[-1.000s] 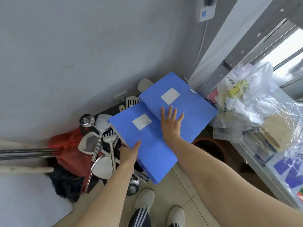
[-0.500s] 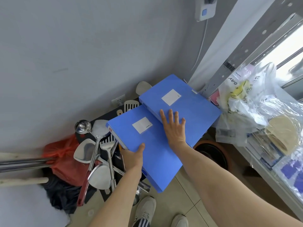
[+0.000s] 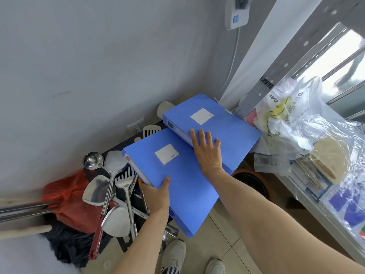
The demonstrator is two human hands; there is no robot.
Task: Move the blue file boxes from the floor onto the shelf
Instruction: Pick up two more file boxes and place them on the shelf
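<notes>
Two blue file boxes with white labels are held flat in front of me. The near blue file box (image 3: 173, 182) is gripped at its left edge by my left hand (image 3: 156, 196), thumb on top. The far blue file box (image 3: 221, 123) lies partly over the near one, toward the shelf (image 3: 308, 202) on the right. My right hand (image 3: 207, 153) rests flat with spread fingers across the seam where both boxes meet.
Metal ladles and spatulas (image 3: 110, 186) stand in a dark holder at lower left, beside a red bag (image 3: 69, 200). Plastic bags (image 3: 296, 123) and papers crowd the shelf on the right. A dark round pot (image 3: 252, 182) sits on the tiled floor below. My shoes (image 3: 173, 256) are at bottom.
Both boxes have risen slightly and shifted toward the shelf. My left hand has slid further along the near box's edge; my right hand stays flat on top.
</notes>
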